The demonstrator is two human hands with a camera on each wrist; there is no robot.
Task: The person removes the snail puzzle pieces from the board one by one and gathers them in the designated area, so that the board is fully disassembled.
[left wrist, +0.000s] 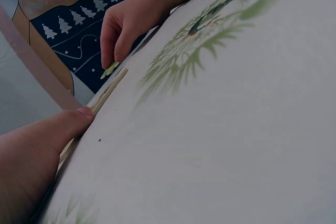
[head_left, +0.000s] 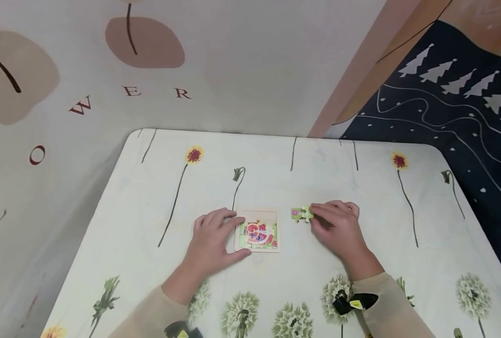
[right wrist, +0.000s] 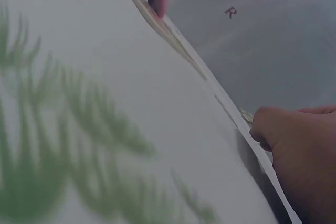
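Observation:
A small square wooden jigsaw tray (head_left: 262, 215) lies on the table, with colourful pieces (head_left: 259, 237) filling its lower part and bare wood along the top. My left hand (head_left: 214, 239) holds the tray at its left side, thumb at the near edge and index finger over the frame. The thumb presses against the tray's edge (left wrist: 109, 92) in the left wrist view. To the right of the tray, my right hand (head_left: 339, 225) pinches a green jigsaw piece (head_left: 302, 214) with a pink spot, its right end hidden by the fingertips. In the right wrist view the piece (right wrist: 247, 116) pokes out past the fingers.
The white table (head_left: 157, 281) is printed with flowers and dandelions. Behind it stands a pale wall (head_left: 254, 94) with letters and leaf shapes. A dark panel with white trees (head_left: 466, 122) borders the right side. Black straps (head_left: 356, 304) sit on both wrists.

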